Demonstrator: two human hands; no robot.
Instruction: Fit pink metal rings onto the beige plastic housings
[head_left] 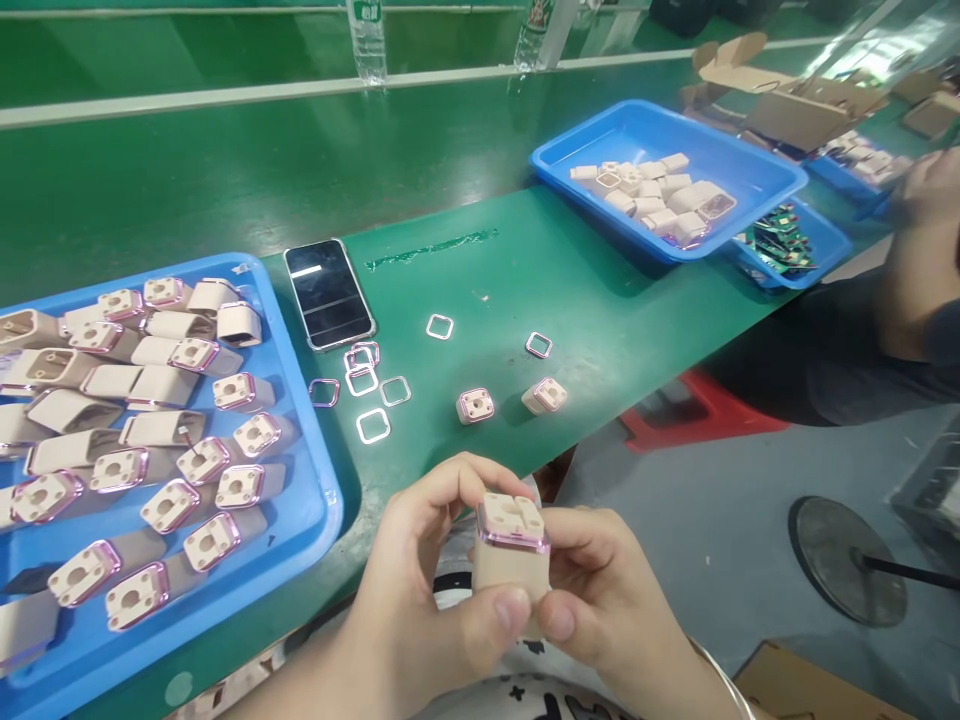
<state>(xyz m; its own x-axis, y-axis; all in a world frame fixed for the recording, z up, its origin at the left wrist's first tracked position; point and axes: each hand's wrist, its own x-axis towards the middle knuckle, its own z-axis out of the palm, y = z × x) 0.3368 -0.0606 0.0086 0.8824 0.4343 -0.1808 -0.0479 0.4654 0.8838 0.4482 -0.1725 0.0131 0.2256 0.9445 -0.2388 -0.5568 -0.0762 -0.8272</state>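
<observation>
Between my two hands, close to my body at the table's near edge, is a beige plastic housing (511,560) held upright. A shiny pink-purple ring frame runs around it just below its top, which shows holes and a slot. My left hand (442,570) is wrapped round its left side, thumb on the front face. From the right, my right hand (600,580) grips it with thumb and fingers. Two similar housings with rings, one housing (475,405) and another housing (546,395), stand on the green table beyond. A loose ring frame (538,345) lies behind them.
A blue tray (330,500) of beige housings stands at left. Beside it lie a phone (328,293) and several loose ring frames (373,426). Another blue tray (555,170) of housings and a bin of circuit boards (784,240) are at right, near another person's arm (919,270).
</observation>
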